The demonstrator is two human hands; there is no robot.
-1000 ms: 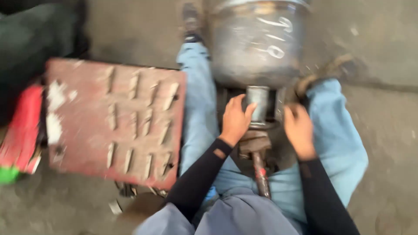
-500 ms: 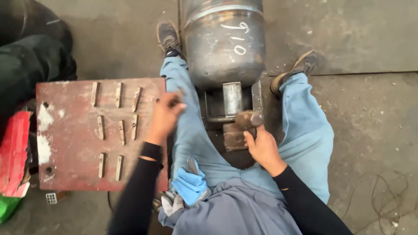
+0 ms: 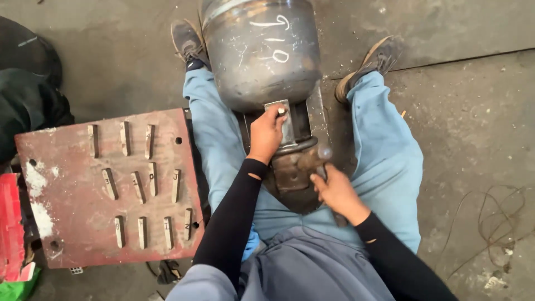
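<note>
Left hand [image 3: 266, 131] pinching a small metal stamp [image 3: 282, 111] against the plate at the base of the grey steel cylinder [image 3: 261, 51], right hand [image 3: 337, 192] just below it, closed around a hammer [image 3: 310, 160].

Between my knees, the dull grey steel cylinder [image 3: 261, 53] looks scuffed and matt; the rusty red metal plate [image 3: 72, 223] is flaking; my blue cloth trousers [image 3: 384, 161] are soft.
</note>
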